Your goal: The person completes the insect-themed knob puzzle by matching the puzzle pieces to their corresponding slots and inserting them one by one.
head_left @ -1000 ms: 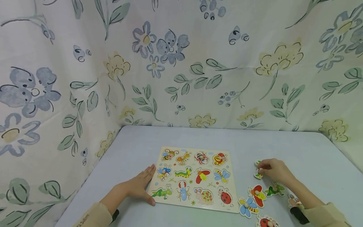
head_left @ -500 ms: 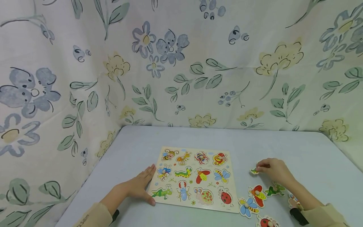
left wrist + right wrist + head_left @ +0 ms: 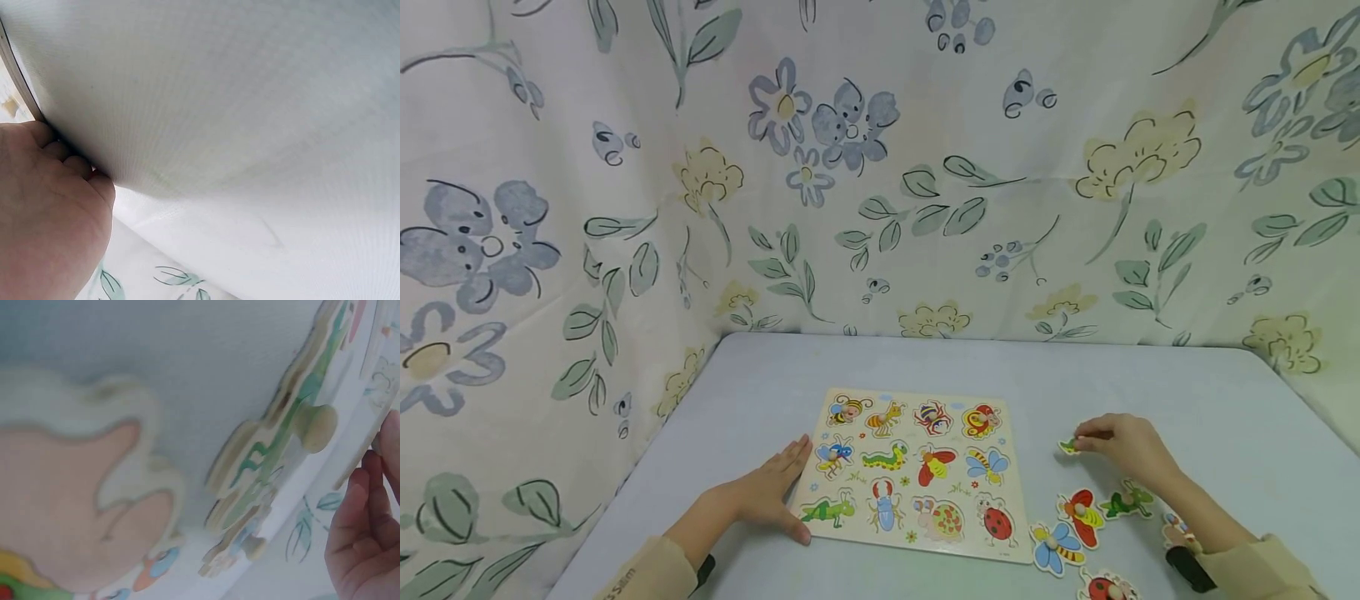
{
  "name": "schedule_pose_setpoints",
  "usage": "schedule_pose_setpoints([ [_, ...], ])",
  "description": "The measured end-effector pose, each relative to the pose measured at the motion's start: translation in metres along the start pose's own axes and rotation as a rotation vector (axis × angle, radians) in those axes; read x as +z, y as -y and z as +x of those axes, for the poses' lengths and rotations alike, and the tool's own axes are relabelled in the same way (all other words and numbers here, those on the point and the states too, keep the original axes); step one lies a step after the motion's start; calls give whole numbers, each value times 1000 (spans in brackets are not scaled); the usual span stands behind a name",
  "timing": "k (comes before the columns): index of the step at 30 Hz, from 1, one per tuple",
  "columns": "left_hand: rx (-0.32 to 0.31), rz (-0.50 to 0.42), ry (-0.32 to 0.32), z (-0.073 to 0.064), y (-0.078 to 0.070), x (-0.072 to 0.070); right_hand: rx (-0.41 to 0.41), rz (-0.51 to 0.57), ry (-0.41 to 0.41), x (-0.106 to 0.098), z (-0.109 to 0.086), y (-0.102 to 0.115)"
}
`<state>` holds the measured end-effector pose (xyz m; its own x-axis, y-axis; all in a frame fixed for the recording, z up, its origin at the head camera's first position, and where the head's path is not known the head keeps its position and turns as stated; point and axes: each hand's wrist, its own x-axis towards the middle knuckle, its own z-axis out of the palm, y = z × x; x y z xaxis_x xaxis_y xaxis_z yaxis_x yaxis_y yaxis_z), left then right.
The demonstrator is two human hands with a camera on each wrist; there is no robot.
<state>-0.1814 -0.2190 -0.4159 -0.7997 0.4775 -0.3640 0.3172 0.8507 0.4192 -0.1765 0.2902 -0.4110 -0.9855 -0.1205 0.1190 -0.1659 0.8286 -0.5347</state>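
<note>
My left hand (image 3: 771,492) rests at the left edge of a wooden insect puzzle board (image 3: 898,550), fingers straight and thumb at its near corner. In the left wrist view the fingertips of this hand (image 3: 50,206) meet the board's edge. To the right of the board, my right hand (image 3: 1123,448) pinches a green caterpillar puzzle piece (image 3: 1067,447), mostly covered by the fingers. The right wrist view has that hand (image 3: 365,544) at the right side, the piece seen edge-on. Below it lie a grasshopper piece (image 3: 1126,500) and a red-winged insect piece (image 3: 1081,517).
A blue-winged dragonfly piece (image 3: 1056,547) lies at the board's lower right corner, with a ladybug piece (image 3: 1105,587) nearer the front. Another piece (image 3: 1176,530) is partly hidden by the right wrist. Floral cloth (image 3: 880,275) hangs behind the white table (image 3: 775,367).
My right hand has lifted and tilted the caterpillar piece, which lay flat under the fingers, and moved slightly left with it. The left hand and the board have stayed in place.
</note>
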Motion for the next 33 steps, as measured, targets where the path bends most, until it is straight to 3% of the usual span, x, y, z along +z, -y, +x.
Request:
schedule_pose_setpoints([
  [13, 1, 21, -2, 0, 3, 0, 21, 74, 67, 16, 11, 30],
  [33, -21, 32, 10, 1, 0, -1, -59, 94, 75, 44, 40, 88],
])
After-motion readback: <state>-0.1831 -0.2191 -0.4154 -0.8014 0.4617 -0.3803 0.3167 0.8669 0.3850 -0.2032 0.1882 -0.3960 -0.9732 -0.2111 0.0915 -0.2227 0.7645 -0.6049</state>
